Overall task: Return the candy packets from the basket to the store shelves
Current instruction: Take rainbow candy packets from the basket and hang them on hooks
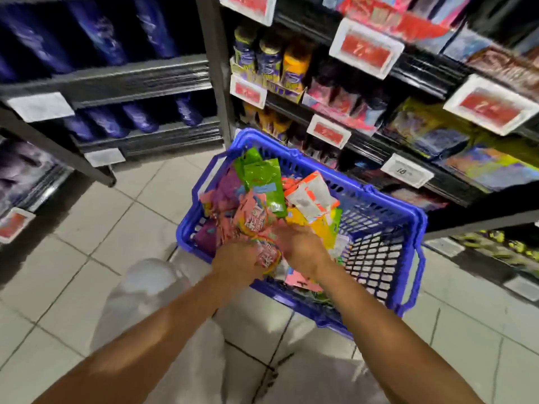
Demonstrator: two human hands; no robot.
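Candy packets (264,196) are heaped in the blue basket (379,228) sitting on the tiled floor (96,237), mostly piled toward its left and far end, so plenty left to put back. Both hands are down in the near-left corner of the pile: the left hand (233,262) and right hand (303,247) are pressed in from either side of a bunch of pink packets (256,220), and it looks like they're closed around that bunch together, though the frame is blurry and the fingers are buried, so I can't say exactly how many packets each one has. The thing that matters for the next bit: the candy shelves (408,135) with the red price tags (366,49) run up the right side, right behind the basket's far-right rim, so the right hand is the nearer one for the lift. The bunch sticks up and away from the hands, long side pointing toward the far end of the basket. I'd guess it swings up and right from here. The green packet (264,182) stands just behind the pink ones and could get dragged along.
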